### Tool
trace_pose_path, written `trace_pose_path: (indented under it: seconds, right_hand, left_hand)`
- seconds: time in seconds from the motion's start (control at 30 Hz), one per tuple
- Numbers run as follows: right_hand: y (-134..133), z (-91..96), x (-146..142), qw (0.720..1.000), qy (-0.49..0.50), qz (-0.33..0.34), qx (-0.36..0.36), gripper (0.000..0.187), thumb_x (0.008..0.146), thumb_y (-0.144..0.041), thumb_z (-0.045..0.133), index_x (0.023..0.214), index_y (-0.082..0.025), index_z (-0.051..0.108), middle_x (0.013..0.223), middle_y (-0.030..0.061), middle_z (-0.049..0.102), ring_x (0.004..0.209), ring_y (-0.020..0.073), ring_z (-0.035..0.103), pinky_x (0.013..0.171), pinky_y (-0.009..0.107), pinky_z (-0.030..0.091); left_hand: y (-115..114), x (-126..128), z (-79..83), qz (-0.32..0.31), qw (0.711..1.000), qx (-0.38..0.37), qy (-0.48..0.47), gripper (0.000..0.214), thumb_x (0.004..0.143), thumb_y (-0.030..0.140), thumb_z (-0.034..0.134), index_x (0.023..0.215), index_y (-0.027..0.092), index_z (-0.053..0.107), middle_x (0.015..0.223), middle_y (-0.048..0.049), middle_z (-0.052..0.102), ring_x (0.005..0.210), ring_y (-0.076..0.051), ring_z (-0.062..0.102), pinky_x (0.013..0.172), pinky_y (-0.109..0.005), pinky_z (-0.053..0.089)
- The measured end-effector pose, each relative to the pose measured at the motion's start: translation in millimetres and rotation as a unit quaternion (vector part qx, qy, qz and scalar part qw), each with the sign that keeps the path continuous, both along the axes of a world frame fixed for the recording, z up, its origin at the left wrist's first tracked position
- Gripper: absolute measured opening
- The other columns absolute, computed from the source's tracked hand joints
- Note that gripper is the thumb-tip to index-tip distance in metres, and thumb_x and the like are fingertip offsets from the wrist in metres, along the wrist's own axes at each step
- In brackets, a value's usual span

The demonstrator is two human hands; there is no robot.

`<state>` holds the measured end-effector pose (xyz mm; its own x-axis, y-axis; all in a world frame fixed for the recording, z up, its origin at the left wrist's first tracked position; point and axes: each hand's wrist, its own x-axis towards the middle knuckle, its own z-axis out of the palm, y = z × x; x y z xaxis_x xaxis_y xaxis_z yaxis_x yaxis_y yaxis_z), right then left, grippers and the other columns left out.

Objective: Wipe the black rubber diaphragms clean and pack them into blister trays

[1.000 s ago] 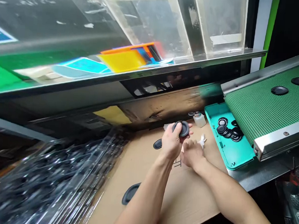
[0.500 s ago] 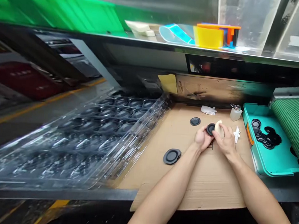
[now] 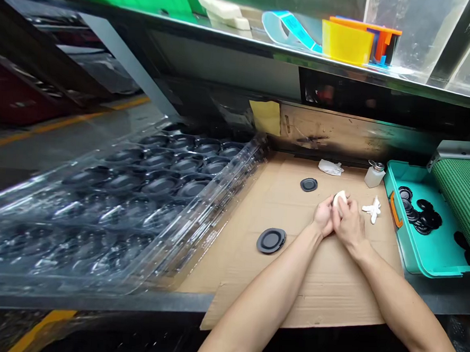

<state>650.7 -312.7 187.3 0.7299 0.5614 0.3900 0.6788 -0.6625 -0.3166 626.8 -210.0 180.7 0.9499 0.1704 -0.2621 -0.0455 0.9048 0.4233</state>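
Above the cardboard sheet (image 3: 332, 277) my two hands are together. My left hand (image 3: 324, 217) is closed around a round black disc, which is now almost wholly covered by the other hand and the pad. A cream-white pad (image 3: 340, 196), perhaps a sponge or folded cloth, is pinched in my right hand (image 3: 350, 224) and pressed against the disc. One black disc (image 3: 309, 185) lies flat on the cardboard beyond my left hand. Nearer my left forearm lies a larger black disc (image 3: 271, 241), apparently stacked on another.
Clear plastic trays (image 3: 186, 191) holding black discs fill the left side. At right stands a turquoise bin (image 3: 417, 256) with several black discs, beside a green conveyor belt (image 3: 463, 179). A small pump bottle (image 3: 374, 175) and crumpled white wipes (image 3: 372, 209) lie near. A shelf edge (image 3: 243, 43) crosses above.
My right hand has moved the pad left onto the disc, covering it. The hands have closed together. The view has tilted slightly.
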Motion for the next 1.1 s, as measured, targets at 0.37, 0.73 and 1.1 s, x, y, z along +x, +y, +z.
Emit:
trace_pose_path:
  seconds: [0.37, 0.73, 1.1]
  right_hand:
    - [-4.7, 0.4, 0.3, 1.0, 0.007, -0.003, -0.018, 0.05, 0.104, -0.039, 0.043, 0.147, -0.02, 0.06, 0.122, 0.0162, 0.057, 0.112, 0.0287, 0.053, 0.098, 0.039, 0.048]
    - [-8.8, -2.0, 2.3, 0.999, -0.002, -0.048, -0.001, 0.047, 0.103, -0.037, 0.049, 0.144, -0.018, 0.062, 0.119, 0.0169, 0.058, 0.109, 0.0289, 0.054, 0.095, 0.04, 0.05]
    - [-23.6, -2.9, 29.0, 0.986, 0.03, -0.044, 0.156, 0.06, 0.088, -0.044, 0.066, 0.138, -0.013, 0.055, 0.126, 0.0173, 0.06, 0.116, 0.0298, 0.056, 0.105, 0.046, 0.046]
  left_hand:
    - [-2.7, 1.9, -1.2, 0.002, 1.0, 0.02, -0.006, 0.04, 0.104, 0.033, 0.038, 0.103, 0.013, 0.072, 0.111, -0.0153, 0.077, 0.115, -0.026, 0.071, 0.11, -0.042, 0.053]
    - [0.3, 2.6, -3.4, 0.024, 1.0, -0.009, 0.002, 0.037, 0.106, 0.03, 0.038, 0.103, 0.013, 0.071, 0.11, -0.0134, 0.077, 0.113, -0.023, 0.072, 0.109, -0.039, 0.053]
    - [-2.4, 1.1, 1.0, 0.021, 1.0, 0.014, -0.014, 0.04, 0.107, 0.03, 0.036, 0.103, 0.013, 0.072, 0.114, -0.0134, 0.076, 0.119, -0.025, 0.068, 0.107, -0.041, 0.053]
